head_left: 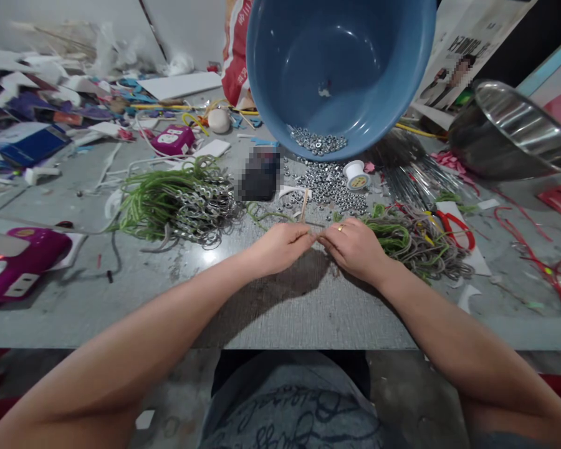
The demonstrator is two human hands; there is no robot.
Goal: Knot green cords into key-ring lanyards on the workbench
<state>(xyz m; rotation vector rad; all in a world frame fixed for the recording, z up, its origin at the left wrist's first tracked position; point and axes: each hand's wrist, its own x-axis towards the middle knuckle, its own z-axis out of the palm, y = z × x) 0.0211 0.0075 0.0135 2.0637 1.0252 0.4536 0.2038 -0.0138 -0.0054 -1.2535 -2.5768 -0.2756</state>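
My left hand (284, 248) and my right hand (355, 248) meet above the table, fingertips pinched close together. A green and grey cord (273, 216) runs from behind my left hand to the fingers of both. What lies right between the fingertips is too small to make out. A thin tan stick (305, 202) rises just behind my left fingers. Metal nuts or beads (336, 187) are scattered beyond the hands. To the left lies a bundle of green cords with metal pieces (182, 202); beside my right hand is a pile of green and grey cords (411, 240).
A large blue basin (331, 68) tilts toward me, small metal pieces at its lower rim. Behind the hands are a white spool (356, 176) and a dark blurred object (260, 174). A purple device (25, 262) stands left; a steel bowl (518, 134) sits right.
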